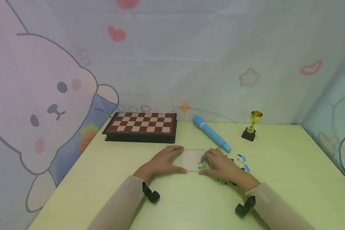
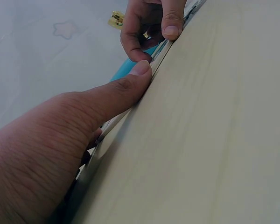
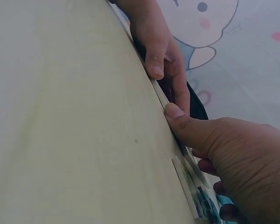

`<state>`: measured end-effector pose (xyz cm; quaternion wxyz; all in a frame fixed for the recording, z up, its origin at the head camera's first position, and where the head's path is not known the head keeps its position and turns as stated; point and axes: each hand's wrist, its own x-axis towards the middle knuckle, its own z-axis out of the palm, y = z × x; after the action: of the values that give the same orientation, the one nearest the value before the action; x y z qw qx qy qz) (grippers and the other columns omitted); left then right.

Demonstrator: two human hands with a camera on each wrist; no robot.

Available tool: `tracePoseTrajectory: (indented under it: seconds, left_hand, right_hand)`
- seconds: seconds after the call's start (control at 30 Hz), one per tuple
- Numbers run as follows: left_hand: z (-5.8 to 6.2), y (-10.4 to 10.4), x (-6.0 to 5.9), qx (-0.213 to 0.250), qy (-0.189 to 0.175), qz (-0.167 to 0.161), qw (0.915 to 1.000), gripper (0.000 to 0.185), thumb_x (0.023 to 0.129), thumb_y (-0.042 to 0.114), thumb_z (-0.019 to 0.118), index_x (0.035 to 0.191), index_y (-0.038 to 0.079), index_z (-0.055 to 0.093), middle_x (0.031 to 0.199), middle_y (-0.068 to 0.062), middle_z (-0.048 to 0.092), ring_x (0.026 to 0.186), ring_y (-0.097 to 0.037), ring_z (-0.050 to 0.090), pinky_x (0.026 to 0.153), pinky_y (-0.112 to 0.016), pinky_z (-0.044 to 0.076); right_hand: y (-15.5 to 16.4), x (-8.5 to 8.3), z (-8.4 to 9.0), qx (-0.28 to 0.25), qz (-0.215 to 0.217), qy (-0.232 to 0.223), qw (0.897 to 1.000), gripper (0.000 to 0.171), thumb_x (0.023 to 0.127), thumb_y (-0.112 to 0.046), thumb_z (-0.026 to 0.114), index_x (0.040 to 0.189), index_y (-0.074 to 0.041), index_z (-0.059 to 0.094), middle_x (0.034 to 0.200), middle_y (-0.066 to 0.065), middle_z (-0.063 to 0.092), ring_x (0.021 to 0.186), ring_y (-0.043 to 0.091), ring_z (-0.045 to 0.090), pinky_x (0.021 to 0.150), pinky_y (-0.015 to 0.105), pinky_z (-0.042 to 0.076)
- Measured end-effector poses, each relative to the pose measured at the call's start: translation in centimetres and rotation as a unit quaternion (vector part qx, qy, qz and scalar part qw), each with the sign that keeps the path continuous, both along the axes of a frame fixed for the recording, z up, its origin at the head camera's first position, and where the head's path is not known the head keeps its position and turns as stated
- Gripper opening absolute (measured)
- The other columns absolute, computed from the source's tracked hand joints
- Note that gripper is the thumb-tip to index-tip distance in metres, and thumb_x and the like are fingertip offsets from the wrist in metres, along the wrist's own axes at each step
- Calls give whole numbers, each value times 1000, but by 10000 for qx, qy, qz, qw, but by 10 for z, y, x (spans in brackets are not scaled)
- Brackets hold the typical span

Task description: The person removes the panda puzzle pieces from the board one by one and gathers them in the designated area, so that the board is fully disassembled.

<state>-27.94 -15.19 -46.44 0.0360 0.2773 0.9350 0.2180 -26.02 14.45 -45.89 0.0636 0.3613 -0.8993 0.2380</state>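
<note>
A shallow, pale, square puzzle tray (image 1: 190, 159) lies on the table between the two hands. My left hand (image 1: 167, 161) holds its left side, fingers at the far corner and thumb along the near edge. A jigsaw piece (image 1: 202, 165) with green, white and black print sits in the tray's near right corner. Over this piece my right hand (image 1: 222, 166) bends its fingers, the thumb down at the tray's near edge. More jigsaw pieces (image 1: 241, 158) lie beside and beneath the right hand, partly hidden by it. From low down, the right wrist view shows the right thumb (image 3: 176, 112) against the tray's edge.
Behind the left hand sits a red-and-white chessboard box (image 1: 142, 126). A blue microphone-shaped stick (image 1: 211, 132) lies slanted beyond the tray. At the back right stands a small gold trophy cup (image 1: 252, 124) on a black base. A printed cloth (image 1: 172, 64) hangs behind the table.
</note>
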Motion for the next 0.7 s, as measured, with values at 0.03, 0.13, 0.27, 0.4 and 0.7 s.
tracePoseTrajectory:
  seconds: [0.03,0.13,0.27,0.4,0.7]
  left_hand:
    - [0,0,0,0,6,-2,10000,101,75,82,64,156,25,40,159,10,34,147,-17,29,117,-43,31]
    - [0,0,0,-15,21,0,10000,101,75,82,64,156,26,40,159,10,34,147,-16,29,117,-43,31]
    - [-1,0,0,9,23,-8,10000,100,76,81,64,156,26,40,159,10,34,147,-15,29,117,-43,31]
    - [0,-1,2,70,13,-28,10000,100,76,81,65,156,25,41,159,10,34,147,-17,30,116,-45,31]
    - [1,-1,0,20,19,-29,10000,100,76,81,64,156,26,40,159,11,34,147,-16,28,117,-44,30]
  right_hand:
    - [0,0,0,1,-6,6,10000,45,85,-55,75,111,-20,65,115,-6,58,102,14,47,90,39,48]
    - [0,0,0,0,-16,-2,10000,45,85,-54,76,110,-19,65,114,-6,58,101,14,47,90,38,48]
    - [-1,0,1,58,-50,11,10000,45,85,-54,76,111,-18,65,115,-6,58,103,14,47,91,38,48]
    - [-1,1,2,108,-54,60,9999,47,85,-53,76,112,-17,65,115,-5,58,103,15,48,91,39,48]
    - [1,-2,-1,-29,36,306,9995,44,89,-52,74,114,-19,61,111,-9,61,106,14,51,92,37,49]
